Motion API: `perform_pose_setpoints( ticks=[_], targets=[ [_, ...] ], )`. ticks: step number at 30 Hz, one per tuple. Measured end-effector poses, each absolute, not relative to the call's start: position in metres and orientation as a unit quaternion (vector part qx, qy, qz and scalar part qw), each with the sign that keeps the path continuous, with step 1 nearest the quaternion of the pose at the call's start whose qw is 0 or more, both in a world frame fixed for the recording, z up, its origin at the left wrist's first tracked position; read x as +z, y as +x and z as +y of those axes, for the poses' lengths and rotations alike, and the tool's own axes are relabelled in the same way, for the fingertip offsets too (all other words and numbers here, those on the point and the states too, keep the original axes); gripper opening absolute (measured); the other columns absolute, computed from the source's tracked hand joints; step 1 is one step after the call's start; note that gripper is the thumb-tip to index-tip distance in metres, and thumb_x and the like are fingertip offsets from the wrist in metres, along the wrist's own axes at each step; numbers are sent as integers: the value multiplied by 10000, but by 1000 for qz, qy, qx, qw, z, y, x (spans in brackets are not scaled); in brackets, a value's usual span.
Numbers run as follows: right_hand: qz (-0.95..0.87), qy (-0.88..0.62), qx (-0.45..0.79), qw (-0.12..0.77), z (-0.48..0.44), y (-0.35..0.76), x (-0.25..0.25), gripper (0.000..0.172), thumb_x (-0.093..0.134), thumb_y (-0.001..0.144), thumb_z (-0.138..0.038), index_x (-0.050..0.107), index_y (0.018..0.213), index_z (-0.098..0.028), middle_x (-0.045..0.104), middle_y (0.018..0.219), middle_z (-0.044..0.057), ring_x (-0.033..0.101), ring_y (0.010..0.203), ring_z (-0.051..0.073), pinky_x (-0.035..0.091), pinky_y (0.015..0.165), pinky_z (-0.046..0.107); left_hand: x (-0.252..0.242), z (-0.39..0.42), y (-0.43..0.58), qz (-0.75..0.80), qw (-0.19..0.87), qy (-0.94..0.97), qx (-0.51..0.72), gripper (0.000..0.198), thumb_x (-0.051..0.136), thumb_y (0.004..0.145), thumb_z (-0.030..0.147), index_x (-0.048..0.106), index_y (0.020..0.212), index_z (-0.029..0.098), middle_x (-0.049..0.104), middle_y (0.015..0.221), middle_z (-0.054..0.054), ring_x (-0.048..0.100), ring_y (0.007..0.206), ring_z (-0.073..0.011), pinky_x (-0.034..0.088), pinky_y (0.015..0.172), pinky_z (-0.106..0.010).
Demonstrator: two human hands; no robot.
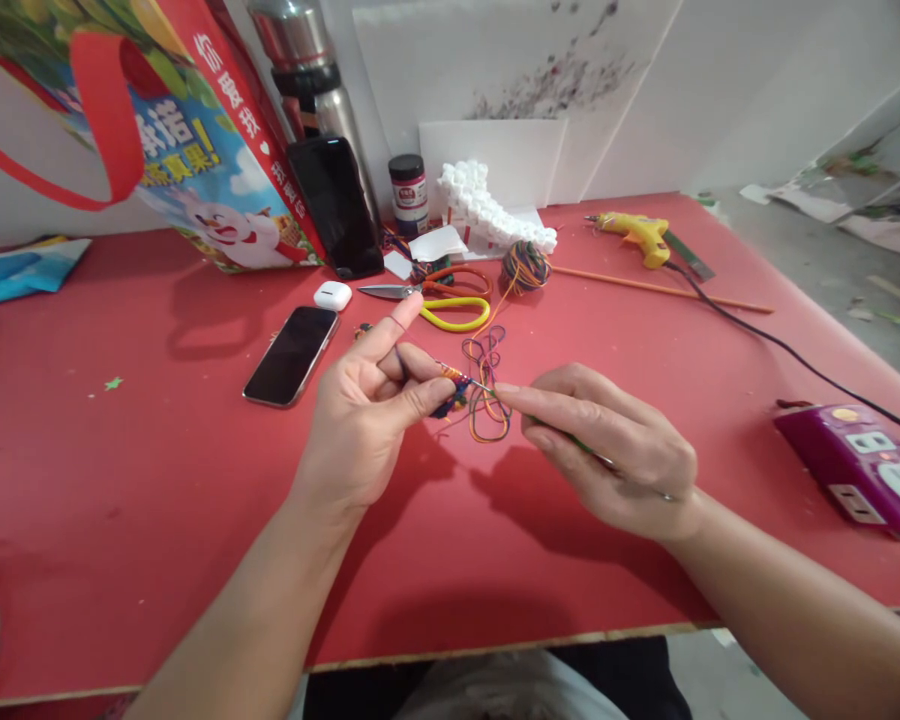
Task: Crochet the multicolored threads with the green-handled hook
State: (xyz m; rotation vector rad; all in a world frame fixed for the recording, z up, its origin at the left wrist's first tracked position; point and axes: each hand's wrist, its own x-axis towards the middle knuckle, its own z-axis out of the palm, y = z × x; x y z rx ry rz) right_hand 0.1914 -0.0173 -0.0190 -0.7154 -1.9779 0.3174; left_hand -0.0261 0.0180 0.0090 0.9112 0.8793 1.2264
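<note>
My left hand (367, 400) pinches a small piece of multicoloured crochet work (450, 400) between thumb and fingers, its index finger raised with yarn around it. In my right hand (607, 440) is a thin crochet hook (585, 444), partly hidden by the fingers; its metal tip meets the crochet work. Loose loops of multicoloured yarn (487, 425) lie on the table just beyond the work. They lead back to a yarn ball (525, 267). Scissors (450, 312) with one yellow and one orange-red handle lie behind my left hand.
On the red table (195, 520), a phone (291, 355) and white earphone case (333, 295) lie left. Behind stand a gift bag (225, 180), a dark phone (337, 205), a steel flask (292, 35) and a jar (409, 195). A yellow glue gun (637, 235) and purple box (855, 465) sit right.
</note>
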Motion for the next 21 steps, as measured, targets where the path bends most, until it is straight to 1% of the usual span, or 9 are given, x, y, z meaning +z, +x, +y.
perform_pose_setpoints(
  ticks=[6,10,13,18,21],
  targets=[
    [-820,-283,122,482,-17,194,-17,424,617,1048,-48,689,1449,-167,692,984,93,725,859,170,653,762,294,10,18,-27,380,635,409,534,773,947,709,85,709,1444,108,752,714,54,697,687,-86,600,747,-199],
    [-823,-279,121,479,-17,195,-16,416,626,1031,-22,701,1423,-137,689,991,99,730,886,164,647,785,274,9,19,-28,381,631,407,539,743,958,684,69,743,1393,126,751,719,60,686,684,-75,587,720,-181],
    [-825,-281,120,475,-16,196,-16,401,627,1022,-8,715,1398,-117,697,1012,112,740,916,168,641,802,266,9,19,-29,378,631,406,541,700,948,697,70,757,1368,129,741,706,64,684,671,-78,587,699,-189],
    [-824,-274,131,478,-16,197,-15,397,621,1019,3,728,1383,-114,676,984,96,717,901,159,633,803,260,11,20,-29,380,631,407,541,744,935,710,71,719,1422,93,739,701,62,680,657,-77,584,676,-183],
    [-827,-272,141,471,-15,198,-13,383,622,1022,2,733,1372,-105,662,964,89,704,897,153,629,800,253,12,20,-29,378,632,411,537,754,931,720,74,707,1440,84,744,708,57,681,655,-74,590,687,-177]
  ],
)
